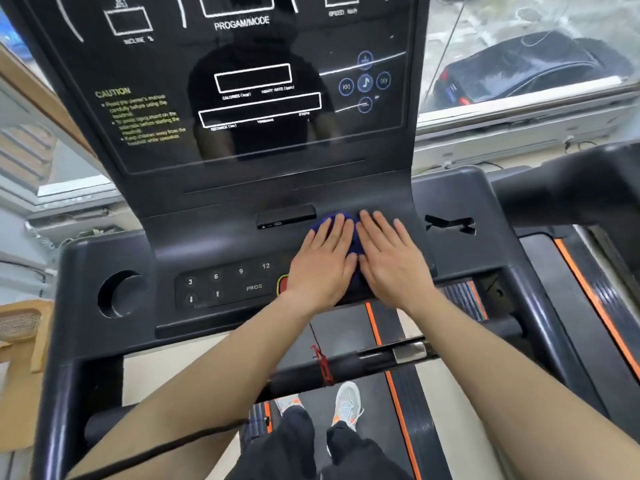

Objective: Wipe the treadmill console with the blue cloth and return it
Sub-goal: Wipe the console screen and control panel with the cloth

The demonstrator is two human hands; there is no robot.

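Bare forearms are reaching forward over the treadmill's dark horizontal handlebar [346, 362], ending in two flat palms. Both the left hand [320, 261] and the right hand [391, 258] are lying side by side, fingers spread and extended rather than curled, pressing the crumpled dark-blue cloth [346, 221] down onto the matte black plastic console [207, 237], probably to spread pressure for wiping. Left of the hands, number keys [225, 282] are showing; beyond the fingertips, the glossy black display panel [242, 81] is rising, apparently not yet reached.
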